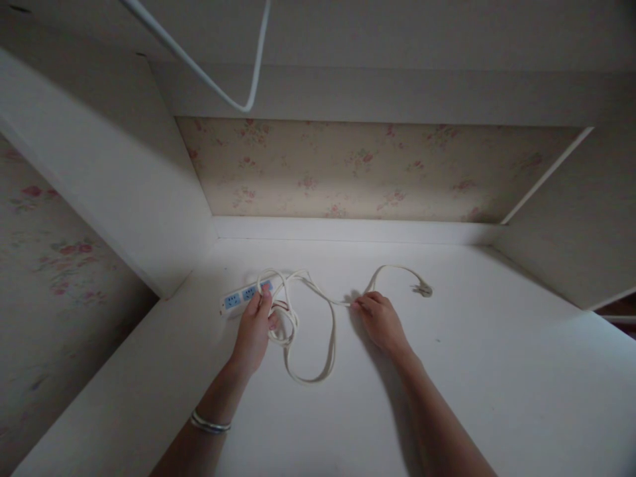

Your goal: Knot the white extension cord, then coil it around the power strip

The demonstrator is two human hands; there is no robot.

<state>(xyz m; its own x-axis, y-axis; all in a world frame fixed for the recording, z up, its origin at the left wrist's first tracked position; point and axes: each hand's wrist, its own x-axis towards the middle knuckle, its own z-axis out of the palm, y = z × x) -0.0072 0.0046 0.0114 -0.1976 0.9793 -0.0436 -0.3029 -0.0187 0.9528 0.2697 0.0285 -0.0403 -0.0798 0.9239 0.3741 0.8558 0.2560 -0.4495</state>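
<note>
A white power strip [240,297] with blue socket panels lies on the white desktop, partly hidden behind my left hand [258,324]. That hand is closed on loops of the strip's white power cord [332,338], which hang and spread to its right. Farther right, my right hand [376,317] pinches the cord between thumb and fingers close to the surface. From there the cord bends up and over to its plug [424,289], which rests on the desktop with its prongs pointing left.
The white desktop [472,371] meets a low ledge [358,229] and floral wallpaper [368,169] at the back. White side panels [129,152] stand left and right. Overhead, a pale bent rod or cable [213,86] hangs below a shelf [422,40].
</note>
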